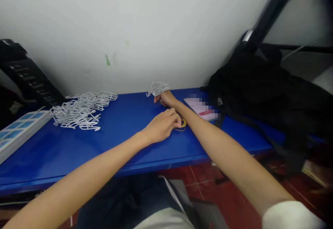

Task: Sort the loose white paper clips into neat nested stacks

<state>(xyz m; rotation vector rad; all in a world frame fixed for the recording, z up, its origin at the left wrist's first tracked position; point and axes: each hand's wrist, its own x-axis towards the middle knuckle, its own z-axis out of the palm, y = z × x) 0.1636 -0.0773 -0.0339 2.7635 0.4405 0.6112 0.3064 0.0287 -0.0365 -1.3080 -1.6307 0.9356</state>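
On the blue table [78, 159]: the two bare arms of the person come from the bottom of the view and cross near the middle of the table top.

Left hand [162, 126]: it lies on the table with the fingers curled inward. The fingertips are just at the yellow rubber bands [182, 124], and they seem to touch them. I cannot tell if the hand really grasps the bands. This hand also is very near the right wrist.

Right hand [165, 99]: it reaches further, toward the wall, with the fingers bent. A small bunch of white bent pieces [158, 88] stands at the fingers and touches them. The material may be wire or stiff plastic, this is not clear. I cannot tell if the grip is closed on the bunch.

Pile: a loose tangled pile of white pieces [83, 109] lies on the table to the left of the hands, well apart from them.

Near the right arm: a pale pink paper with a red mark [200, 109] lies on the table, partly blurred.

Around the table: a black cloth [260, 94] is heaped at the right end, a white tray with blue squares [18, 133] sits at the left end, and behind the table is a white wall [130, 31].
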